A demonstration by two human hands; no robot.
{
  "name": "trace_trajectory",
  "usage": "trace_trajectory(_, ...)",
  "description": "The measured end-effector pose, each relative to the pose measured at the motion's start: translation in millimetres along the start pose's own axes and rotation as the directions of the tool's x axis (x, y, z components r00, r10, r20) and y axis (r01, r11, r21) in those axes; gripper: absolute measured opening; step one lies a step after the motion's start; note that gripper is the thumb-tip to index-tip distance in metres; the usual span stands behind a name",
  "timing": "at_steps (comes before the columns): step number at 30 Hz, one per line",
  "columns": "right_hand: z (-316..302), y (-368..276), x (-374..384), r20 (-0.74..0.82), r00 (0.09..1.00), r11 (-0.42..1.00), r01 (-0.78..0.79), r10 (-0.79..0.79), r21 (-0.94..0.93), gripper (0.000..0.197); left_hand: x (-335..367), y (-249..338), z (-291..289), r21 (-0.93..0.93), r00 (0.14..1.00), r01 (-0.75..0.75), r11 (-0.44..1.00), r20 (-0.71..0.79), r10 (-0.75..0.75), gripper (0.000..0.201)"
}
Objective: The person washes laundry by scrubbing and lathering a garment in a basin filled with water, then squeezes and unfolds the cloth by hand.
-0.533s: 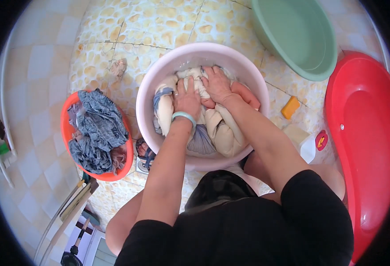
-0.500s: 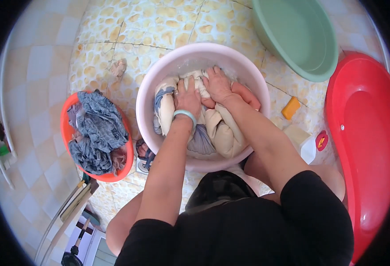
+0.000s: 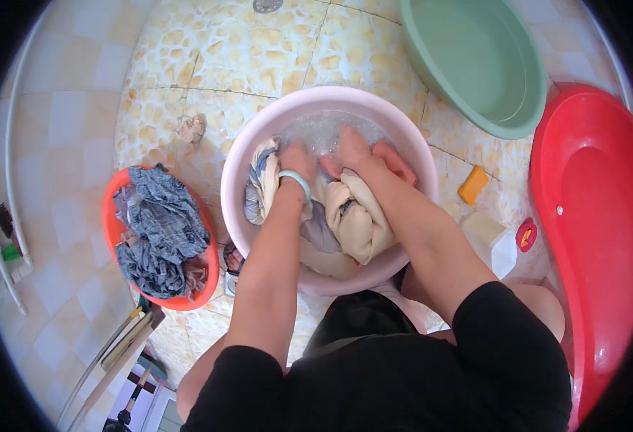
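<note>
1. Both hands, the left hand point(image 3: 296, 160) and the right hand point(image 3: 356, 153), are clenching wet cream laundry point(image 3: 349, 216) inside the pink basin point(image 3: 259, 137) on the tiled floor point(image 3: 208, 65).
2. Scrubbing well likely means keeping the fabric submerged and rubbing folds together, away from the rim.

A single head-worn fisheye view looks steeply down from close above the pink basin point(image 3: 238, 216), which sits near centre. Forearms enter from the lower edge, and the tiled floor point(image 3: 208, 57) bends toward the dark round rim.
</note>
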State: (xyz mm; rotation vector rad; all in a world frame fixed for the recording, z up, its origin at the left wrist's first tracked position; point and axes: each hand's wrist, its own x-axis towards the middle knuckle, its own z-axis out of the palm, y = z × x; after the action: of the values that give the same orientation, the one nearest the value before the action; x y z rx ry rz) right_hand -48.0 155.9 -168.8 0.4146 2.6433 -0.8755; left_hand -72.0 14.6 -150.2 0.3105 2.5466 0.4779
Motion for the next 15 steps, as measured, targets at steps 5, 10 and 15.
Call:
trace_trajectory(5, -29, -53, -47, -0.355, 0.924, 0.849, 0.069, 0.144, 0.524, 0.021, -56, 0, -7, -0.965, 0.944, 0.013, 0.263, -0.075, -0.320, 0.037)
trace_trajectory(10, -41, -114, -137, -0.374, 0.803, 0.641, 0.595, -0.463, 0.485, 0.020, -86, -6, -23, -0.807, 0.932, 0.200, -0.555, 0.331, -0.146, 0.038)
trace_trajectory(15, -23, -129, -166, -0.338, 0.740, 0.578, 0.668, -0.581, 0.469, 0.016, -72, -62, -8, -0.758, 0.868, 0.496, -0.423, 0.449, 0.214, 0.038)
